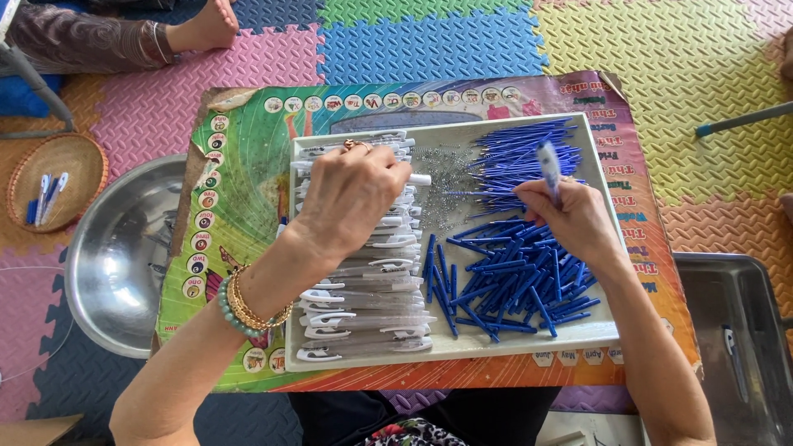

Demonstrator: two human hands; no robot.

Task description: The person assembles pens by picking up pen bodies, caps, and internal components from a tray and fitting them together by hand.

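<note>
Head view is showing foam floor mats (686,74) lying under everything, with a printed poster (248,165) spreading beneath both hands. A steel bowl (124,256) is sitting beyond the left wrist, on its outer side, and a metal tray (743,330) is lying outward of the right forearm. A white tray (512,343) is resting directly under both hands. Clear pen barrels with white clips (363,314) are lying in rows below the left hand (351,198), which is curling shut around one white barrel (417,179), its tip poking out toward the right hand. Blue refills (512,281) are piling under and around the right hand (570,219), which is pinching a blue-and-white pen part (549,165) upright between its fingers. Small metal springs (442,182) are scattering between the two hands.
</note>
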